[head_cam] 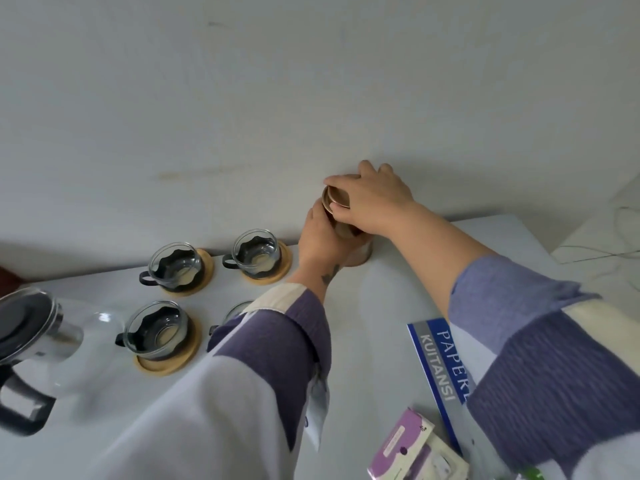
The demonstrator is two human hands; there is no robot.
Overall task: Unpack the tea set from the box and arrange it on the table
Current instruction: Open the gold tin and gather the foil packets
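Both hands hold a copper-coloured tin [360, 252] at the far edge of the desk [391, 289], against the wall: the left hand [320, 237] wraps its side and the right hand [372, 199] curls over its lid [337, 197]. At the desk's left edge stands a glass teapot [41, 344] with a dark lid and black handle. Next come four glass cups on round wooden coasters: one near-left [157, 329], one far-left [176, 265], one far-right [256, 252], and a fourth [235, 311] mostly hidden behind the left sleeve. Near the right front corner lie a blue receipt book [438, 358] and a purple packet [412, 445].
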